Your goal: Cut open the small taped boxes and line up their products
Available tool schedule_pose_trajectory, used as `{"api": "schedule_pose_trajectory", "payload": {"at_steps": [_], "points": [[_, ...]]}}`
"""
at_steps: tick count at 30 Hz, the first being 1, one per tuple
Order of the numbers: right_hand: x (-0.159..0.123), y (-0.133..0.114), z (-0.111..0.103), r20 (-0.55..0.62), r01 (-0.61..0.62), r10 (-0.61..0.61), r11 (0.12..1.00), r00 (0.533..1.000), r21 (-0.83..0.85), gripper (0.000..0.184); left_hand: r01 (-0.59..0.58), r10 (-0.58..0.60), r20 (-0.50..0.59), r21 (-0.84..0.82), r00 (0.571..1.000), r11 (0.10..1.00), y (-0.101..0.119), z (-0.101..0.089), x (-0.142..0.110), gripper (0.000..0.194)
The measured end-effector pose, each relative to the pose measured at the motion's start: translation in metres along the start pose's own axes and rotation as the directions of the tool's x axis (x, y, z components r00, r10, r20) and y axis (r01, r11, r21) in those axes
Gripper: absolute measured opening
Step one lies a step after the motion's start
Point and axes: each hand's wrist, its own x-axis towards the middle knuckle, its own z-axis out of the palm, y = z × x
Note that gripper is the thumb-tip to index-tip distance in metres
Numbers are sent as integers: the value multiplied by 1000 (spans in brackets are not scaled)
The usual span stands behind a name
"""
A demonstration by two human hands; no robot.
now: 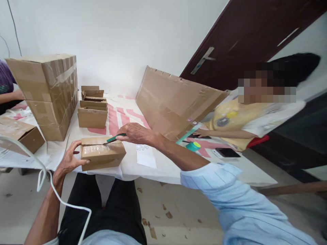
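Note:
A small cardboard box (103, 160) lies near the table's front edge, with clear tape along its top seam. My left hand (69, 158) grips its left end, thumb on the front side and fingers at the back corner. My right hand (134, 132) is closed around a green utility knife (115, 137), whose tip rests at the taped seam. The tip itself is hard to make out. A white paper with drawn marks (145, 156) lies to the right of the box.
Stacked taped cartons (55, 98) and another box (21, 132) stand at left. Open small boxes (92, 117) sit behind. A large cardboard sheet (176, 102) leans at the back. At right are a tape roll (193, 146), a phone (227, 152) and a seated person (230, 119). A white cable (55, 190) hangs in front.

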Motion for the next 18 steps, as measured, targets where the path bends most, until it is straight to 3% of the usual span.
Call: {"api": "schedule_pose_trajectory", "payload": {"at_steps": [6, 11, 15, 18], "points": [[12, -12, 5, 59, 55, -48, 990, 997, -129, 30, -17, 17, 2, 10, 1000, 1000, 1, -3, 2, 78], [-20, 14, 4, 57, -45, 50, 995, 997, -84, 22, -18, 18, 17, 20, 1000, 1000, 2, -11, 3, 79], [-57, 45, -6, -82, -58, 71, 987, 994, 148, 26, -31, 28, 70, 46, 997, 998, 2, -16, 7, 80], [-77, 68, 10, -266, -159, 231, 951, 936, 266, 36, -17, 14, 89, 42, 996, 999, 4, -17, 10, 86]]}}
